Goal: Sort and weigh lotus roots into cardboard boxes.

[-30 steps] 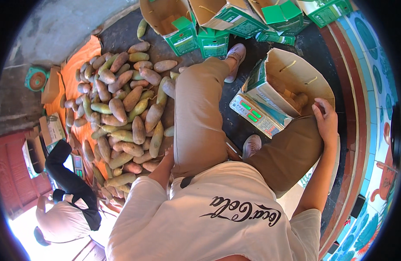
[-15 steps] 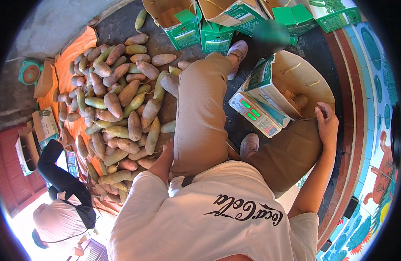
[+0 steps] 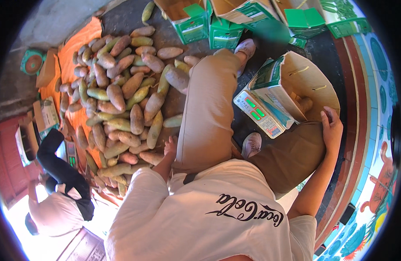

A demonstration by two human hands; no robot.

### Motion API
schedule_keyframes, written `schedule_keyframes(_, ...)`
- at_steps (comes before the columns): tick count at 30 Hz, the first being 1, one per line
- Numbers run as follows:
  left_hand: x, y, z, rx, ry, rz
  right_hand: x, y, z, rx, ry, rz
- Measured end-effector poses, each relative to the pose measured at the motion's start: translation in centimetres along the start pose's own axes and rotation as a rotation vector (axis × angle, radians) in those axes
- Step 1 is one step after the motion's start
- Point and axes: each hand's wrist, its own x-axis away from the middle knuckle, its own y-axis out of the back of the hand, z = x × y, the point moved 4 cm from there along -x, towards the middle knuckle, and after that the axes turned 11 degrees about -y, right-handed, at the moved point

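Observation:
My left hand (image 3: 170, 147) hangs beside my left thigh, next to a pile of large, long root vegetables (image 3: 115, 96), reddish-brown and green. Its fingers show in part, stretched out, with nothing seen in them. On my right knee rests my right hand (image 3: 332, 124), thumb and fingers apart and holding nothing. Close to it stands an open green-and-white carton (image 3: 270, 93) with a few brownish vegetables (image 3: 304, 104) at its bottom. The carton sits on a digital scale (image 3: 260, 114) whose green displays are lit.
More green cartons (image 3: 191, 30) stand along the far side. Orange sheeting (image 3: 65, 52) lies under the pile. At the left, a person (image 3: 61, 209) bends near another scale (image 3: 71, 152). A round green device (image 3: 33, 63) stands by the wall. A tiled ledge (image 3: 361, 95) runs along the right.
The whole view has shifted slightly, so the pile and carton appear farther right. The other person has changed posture, with an arm now raised toward the red door. My hands stay nearly in place.

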Motion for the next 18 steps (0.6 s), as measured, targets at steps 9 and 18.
schedule_keyframes(9,4.8,3.5,-1.7,0.566,0.427,-0.027,-0.6,0.0,-2.2,-0.033,-0.034,0.088)
schedule_keyframes(18,6.2,6.4,-3.3,0.442,0.524,0.156,-0.9,-0.3,-2.8,-0.028,-0.066,0.105)
